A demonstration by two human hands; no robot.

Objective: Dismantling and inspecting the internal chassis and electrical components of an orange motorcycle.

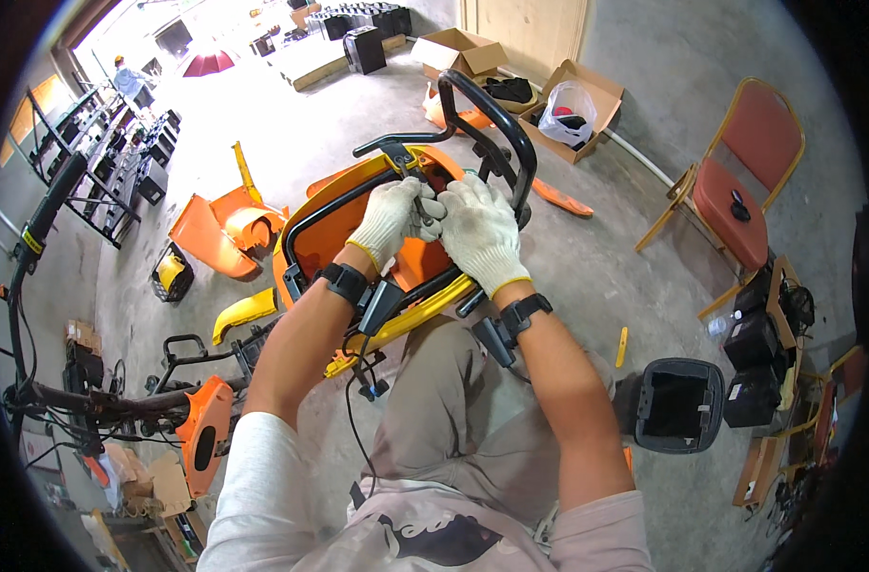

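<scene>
Both my hands are gloved in white knit and meet over an orange scooter body (292, 259) with yellow edging and a black tubular frame. My left hand (384, 221) is closed around a dark metal hand tool (421, 202), which looks like a wrench, its far end near a black bracket on the body. Close beside it, my right hand (479, 229) has its fingers curled down at the inner edge of the body. What those fingertips grip is hidden. A bent black tube handle (520, 143) rises just beyond my right hand.
Orange panels (211, 238) and a yellow curved piece (244, 313) lie on the floor at left. A handlebar stem (34, 229) stands far left. At right are a red chair (730, 205) and a black open bin (682, 410). Cardboard boxes (587, 100) sit at the back wall.
</scene>
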